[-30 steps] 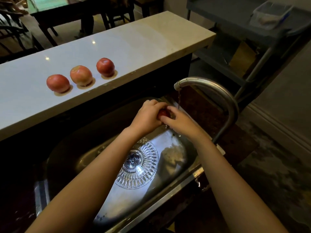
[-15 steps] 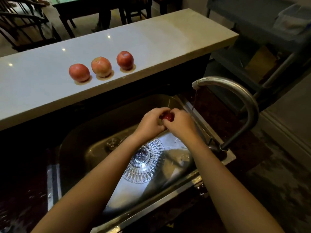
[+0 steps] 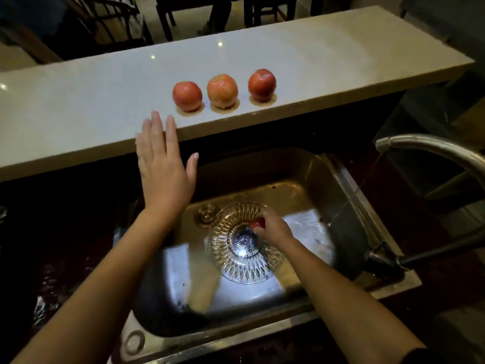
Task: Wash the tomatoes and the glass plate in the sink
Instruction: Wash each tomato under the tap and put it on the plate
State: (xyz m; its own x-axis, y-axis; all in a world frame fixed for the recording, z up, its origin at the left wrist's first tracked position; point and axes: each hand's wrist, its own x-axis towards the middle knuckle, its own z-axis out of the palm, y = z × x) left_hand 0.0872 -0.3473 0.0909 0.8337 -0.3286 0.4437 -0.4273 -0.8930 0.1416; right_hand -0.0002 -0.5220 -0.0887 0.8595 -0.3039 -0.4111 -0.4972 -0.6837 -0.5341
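Note:
Three red tomatoes stand in a row on the white counter ledge: a left tomato (image 3: 187,96), a middle tomato (image 3: 222,90) and a right tomato (image 3: 262,85). My left hand (image 3: 164,164) is raised, flat and open, its fingertips at the ledge's front edge just left of the row. My right hand (image 3: 273,228) is low in the steel sink (image 3: 338,185), closed around a small red tomato (image 3: 257,222) right over the cut-glass plate (image 3: 245,261). The plate lies flat on the sink floor.
The curved steel faucet (image 3: 430,151) arches in from the right and a thin stream of water falls near the sink's right wall. A round drain (image 3: 206,215) sits left of the plate. Dark wet counter surrounds the sink. Chairs stand beyond the white counter ledge (image 3: 78,101).
My left hand let go of the small tomato and rose to the ledge. My right hand carried the tomato from under the faucet down to the plate. The view swung left.

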